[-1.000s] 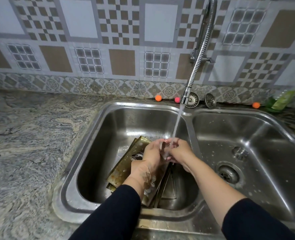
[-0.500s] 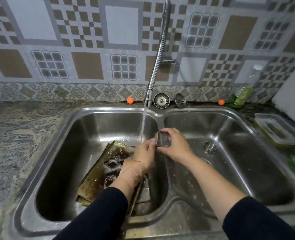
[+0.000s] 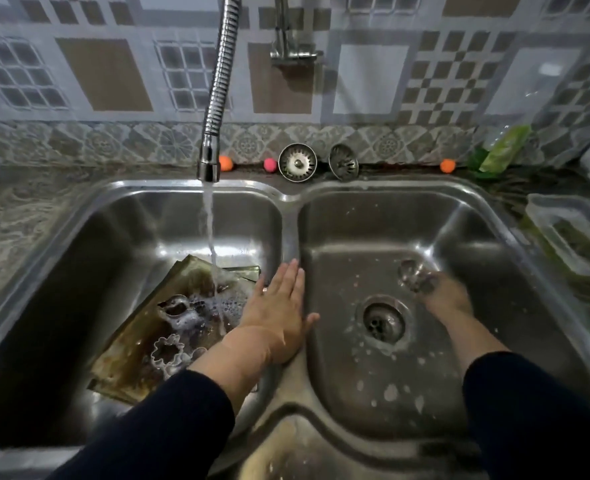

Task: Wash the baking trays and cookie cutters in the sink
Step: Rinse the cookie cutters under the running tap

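Holding a rinsed cookie cutter low over the right basin, the right hand pinches it at its fingertips, though blur hides the exact grip. The left hand lies flat, fingers straight, on the divider, nearer the trays and flower-shaped cutter to its left. Half a second ago both hands met under the tap; now they are apart.
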A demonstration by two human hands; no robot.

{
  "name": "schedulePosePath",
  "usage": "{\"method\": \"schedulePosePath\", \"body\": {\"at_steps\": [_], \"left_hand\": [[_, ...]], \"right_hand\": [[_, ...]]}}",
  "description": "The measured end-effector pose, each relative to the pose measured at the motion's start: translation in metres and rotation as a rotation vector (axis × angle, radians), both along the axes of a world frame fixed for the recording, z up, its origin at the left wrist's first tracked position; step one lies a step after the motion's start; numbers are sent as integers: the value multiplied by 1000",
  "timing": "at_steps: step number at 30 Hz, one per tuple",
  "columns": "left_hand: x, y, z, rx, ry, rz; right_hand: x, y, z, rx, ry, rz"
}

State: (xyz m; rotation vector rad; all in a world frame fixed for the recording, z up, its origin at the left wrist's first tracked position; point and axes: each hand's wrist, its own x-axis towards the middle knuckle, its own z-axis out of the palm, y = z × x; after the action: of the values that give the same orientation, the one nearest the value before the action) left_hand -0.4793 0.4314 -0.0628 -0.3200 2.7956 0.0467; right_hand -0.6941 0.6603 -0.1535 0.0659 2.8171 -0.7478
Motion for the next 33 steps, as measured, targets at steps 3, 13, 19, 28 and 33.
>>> {"method": "schedulePosePath", "body": {"at_steps": [3, 13, 19, 28, 33], "left_hand": [[-3, 1, -3, -43, -12, 2], [-5, 2, -1, -34, -48, 7], [2, -7, 12, 44, 21, -56], [78, -81, 12, 422, 96, 165], [121, -119, -10, 298, -91, 434]], "right_hand": [[-19, 2, -21, 53, -7, -3], [12, -6, 25, 196, 16, 109], [65, -45, 84, 141, 30, 419], [199, -159, 138, 61, 165, 879], [250, -215, 99, 70, -9, 1066]]}}
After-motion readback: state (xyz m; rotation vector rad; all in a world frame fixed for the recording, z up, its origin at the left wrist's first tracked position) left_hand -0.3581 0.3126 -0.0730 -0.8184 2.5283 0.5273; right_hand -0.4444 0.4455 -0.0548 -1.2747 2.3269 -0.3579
